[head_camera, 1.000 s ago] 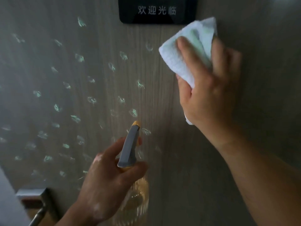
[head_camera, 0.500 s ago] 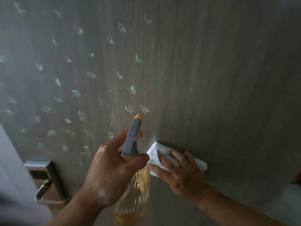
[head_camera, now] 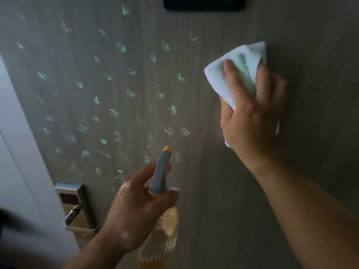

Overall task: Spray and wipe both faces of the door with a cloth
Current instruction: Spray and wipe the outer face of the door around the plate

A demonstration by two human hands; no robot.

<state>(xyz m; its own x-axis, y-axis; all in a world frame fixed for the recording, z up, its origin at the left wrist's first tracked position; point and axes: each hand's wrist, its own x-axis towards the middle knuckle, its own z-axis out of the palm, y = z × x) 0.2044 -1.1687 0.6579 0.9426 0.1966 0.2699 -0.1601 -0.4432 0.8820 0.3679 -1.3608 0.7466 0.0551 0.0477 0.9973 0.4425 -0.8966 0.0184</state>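
Note:
The grey wood-grain door [head_camera: 223, 181] fills the view, its left half dotted with several pale green spray droplets [head_camera: 114, 113]. My right hand [head_camera: 252, 111] presses a folded white cloth [head_camera: 239, 66] flat against the upper right of the door, fingers over the cloth. My left hand [head_camera: 134, 210] grips a spray bottle [head_camera: 161, 216] low in the middle; the bottle has a grey trigger head with an orange nozzle pointing up at the door and a ribbed clear body with amber liquid.
A metal lever handle with a lock plate [head_camera: 77, 208] sits at the door's lower left. A black sign [head_camera: 204, 3] is fixed at the top edge. A pale door frame [head_camera: 17, 152] runs down the left.
My right hand with the cloth has swept from low beside the bottle back up to the upper right of the door. The left hand and bottle stay about where they were.

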